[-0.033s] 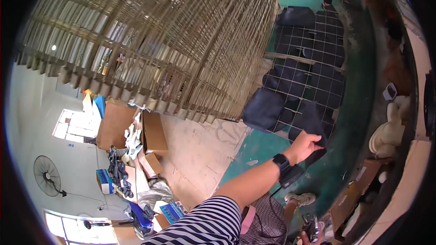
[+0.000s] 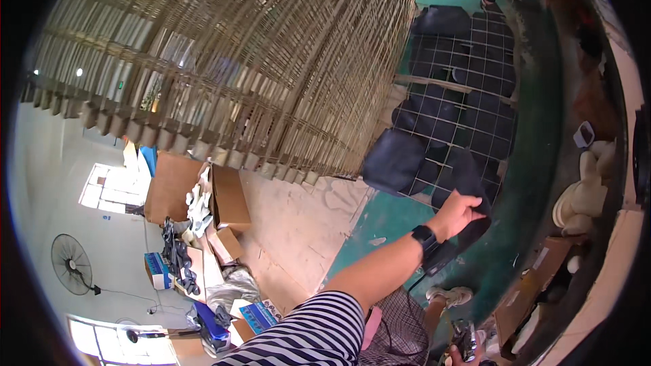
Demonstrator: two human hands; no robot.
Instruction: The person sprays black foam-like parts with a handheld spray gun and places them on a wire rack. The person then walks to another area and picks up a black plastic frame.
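Fingers curled on dark sheet (image 2: 468,176), left hand (image 2: 456,214) outstretched

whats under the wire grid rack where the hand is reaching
Under the wire grid rack lie several dark flat pieces, seen through the mesh. The hand grips one dark piece at the near edge. The green floor shows beyond; what lies beneath the pieces is covered.

You're looking across a green floor (image 2: 380,220) meeting a pale, worn concrete patch (image 2: 298,224). A slatted bamboo-like frame (image 2: 237,54) fills the upper view. Open cardboard boxes (image 2: 203,196) sit near a standing fan (image 2: 71,264) and bright windows (image 2: 108,190), perhaps sunlit.
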